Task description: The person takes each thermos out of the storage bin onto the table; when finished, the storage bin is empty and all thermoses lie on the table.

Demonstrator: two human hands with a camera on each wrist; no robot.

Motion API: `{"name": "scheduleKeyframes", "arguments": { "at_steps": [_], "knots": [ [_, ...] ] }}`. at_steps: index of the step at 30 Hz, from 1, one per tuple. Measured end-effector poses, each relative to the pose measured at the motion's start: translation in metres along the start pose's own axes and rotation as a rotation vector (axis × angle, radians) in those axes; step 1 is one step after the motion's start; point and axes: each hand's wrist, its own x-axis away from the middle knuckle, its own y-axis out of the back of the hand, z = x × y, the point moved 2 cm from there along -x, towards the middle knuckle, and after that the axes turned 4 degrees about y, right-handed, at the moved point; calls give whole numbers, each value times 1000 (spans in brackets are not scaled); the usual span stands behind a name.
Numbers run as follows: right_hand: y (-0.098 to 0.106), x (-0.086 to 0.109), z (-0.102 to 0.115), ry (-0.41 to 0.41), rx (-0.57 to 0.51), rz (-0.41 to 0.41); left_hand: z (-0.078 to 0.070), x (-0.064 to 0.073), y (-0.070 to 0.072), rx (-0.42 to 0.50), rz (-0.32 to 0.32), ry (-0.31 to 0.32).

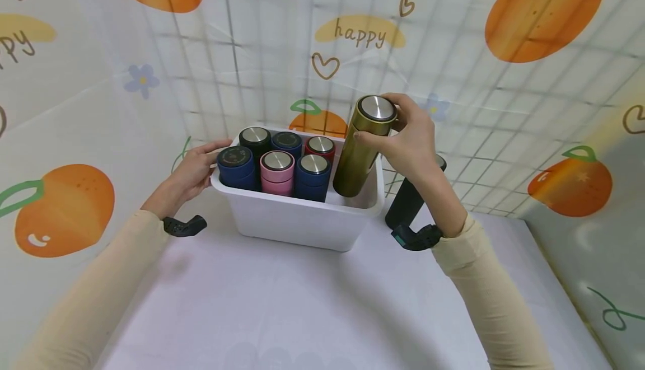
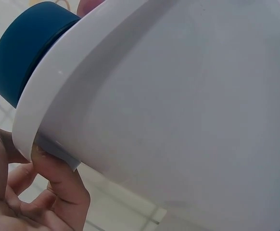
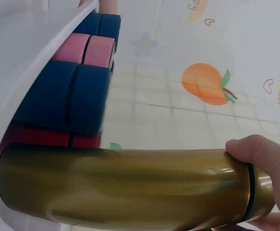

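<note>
My right hand (image 1: 410,135) grips a gold thermos (image 1: 347,163) near its silver-topped lid. The thermos tilts, its base inside the right end of a white plastic bin (image 1: 297,224). In the right wrist view the thermos (image 3: 125,185) lies across the frame, its base by the bin's rim. My left hand (image 1: 194,171) holds the bin's left rim; the left wrist view shows its fingers (image 2: 65,180) curled under that rim. Several thermoses stand in the bin, including a pink one (image 1: 277,174), a red one (image 1: 321,146) and a navy one (image 1: 313,177).
A black thermos (image 1: 405,202) stands on the white-covered table (image 1: 282,303), right of the bin and partly behind my right forearm. Close behind the bin hangs a printed curtain (image 1: 272,51) over a wire grid. The table's right edge (image 1: 559,280) shows.
</note>
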Motion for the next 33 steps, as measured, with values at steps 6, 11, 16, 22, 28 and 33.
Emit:
{"name": "scheduleKeyframes", "arguments": {
  "at_steps": [6, 11, 16, 22, 28, 33],
  "knots": [
    [7, 2, 12, 26, -6, -16, -1, 1, -1, -3, 1, 14],
    [12, 2, 20, 50, -11, -18, -2, 2, -2, -10, 3, 22],
    [18, 3, 28, 48, 7, -29, -2, 2, -1, -17, 1, 25],
    [27, 4, 34, 34, 10, -58, -1, 0, 0, -88, -26, 5],
    [35, 5, 37, 38, 9, -84, -1, 0, 0, -100, -31, 9],
    [45, 7, 40, 33, 8, -105, 0, 0, 0, -98, -25, 14]
  ]
}}
